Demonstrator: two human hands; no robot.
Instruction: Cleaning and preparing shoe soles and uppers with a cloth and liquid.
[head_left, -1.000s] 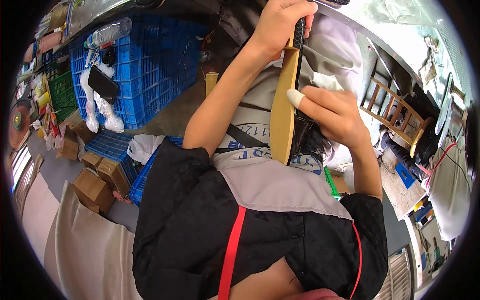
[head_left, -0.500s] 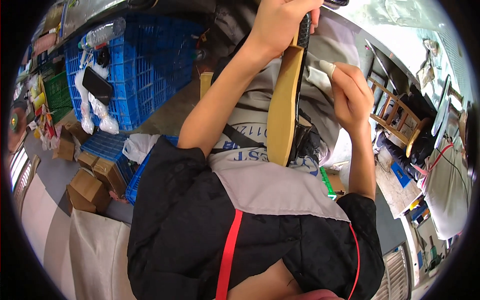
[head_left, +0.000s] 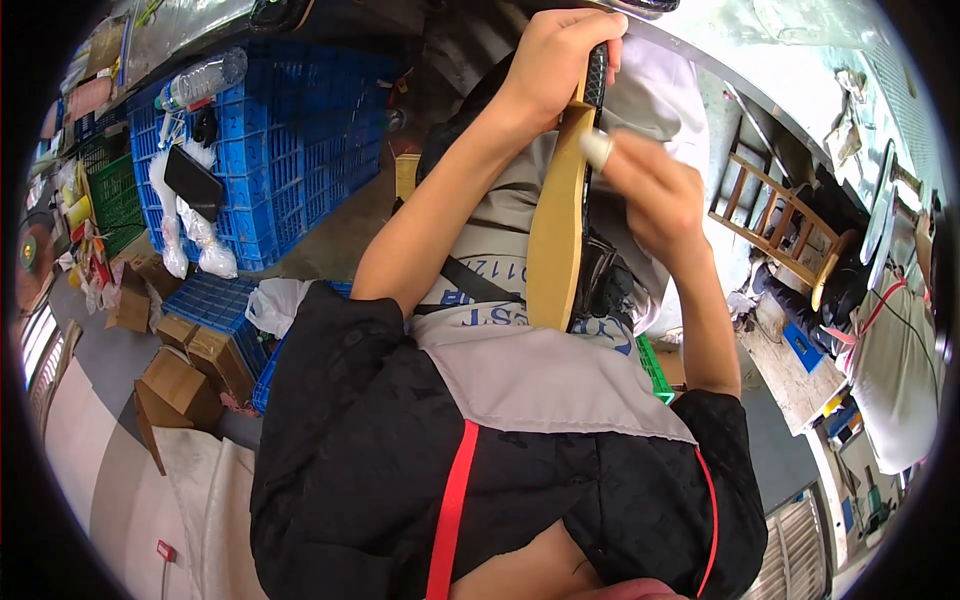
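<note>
A shoe [head_left: 553, 235] with a tan sole and a black, textured upper stands on edge over my lap, its sole turned to the left. My left hand [head_left: 562, 62] is closed round its far, narrow end. My right hand [head_left: 650, 190], somewhat blurred, is at the shoe's right edge with curled fingers. A white finger cot [head_left: 597, 150] covers one of its digits and meets the sole's edge in view. What those fingers hold, if anything, is hidden. A grey apron [head_left: 560, 375] with blue print lies under the shoe.
Stacked blue crates [head_left: 290, 150] stand at the left, with a phone [head_left: 194, 182] and a plastic bottle [head_left: 205, 78] by them. Cardboard boxes [head_left: 182, 385] lie nearer. A wooden stool [head_left: 775, 225] is at the right. A metal worktop edge [head_left: 720, 55] runs across the far right.
My right hand has moved left, from beside the shoe to its edge. My left hand and the shoe have shifted slightly left, the grip unchanged.
</note>
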